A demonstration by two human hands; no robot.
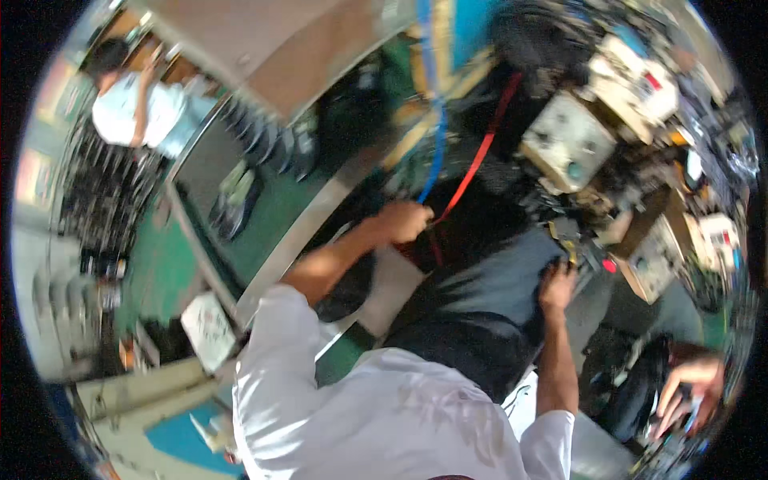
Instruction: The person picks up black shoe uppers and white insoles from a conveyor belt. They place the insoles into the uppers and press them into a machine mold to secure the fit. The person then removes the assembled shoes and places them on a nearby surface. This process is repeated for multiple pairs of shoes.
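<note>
Far left, another person in a pale top (136,112) sits beyond the green floor (156,260), one arm raised toward the head. Below, a white box-like thing (208,330) with dark marks, tilted. Top, a large brown-and-grey panel (276,48). Toward the middle, left hand (404,222): bare, narrow, fingers curled in; the blue hose (436,140) runs down from the top right up to its knuckles, and the red cord (483,152) slants down to just beside it (blurry, cannot tell whether either is gripped). Dark trousers (472,300) fill the space between the hands. Right hand (558,288): palm down by the edge of the trousers, fingers pointing forward, fingertips at or just beside the yellow piece (570,244); cannot tell if it grips. Above that, a pale grey box (568,142) with a dark round knob, among cluttered dark parts. Right of the right hand, a small red knob (610,265), then a brown-sided box (652,256), tilted. Lower right, a co-worker's hand (692,388), partly blurred.
</note>
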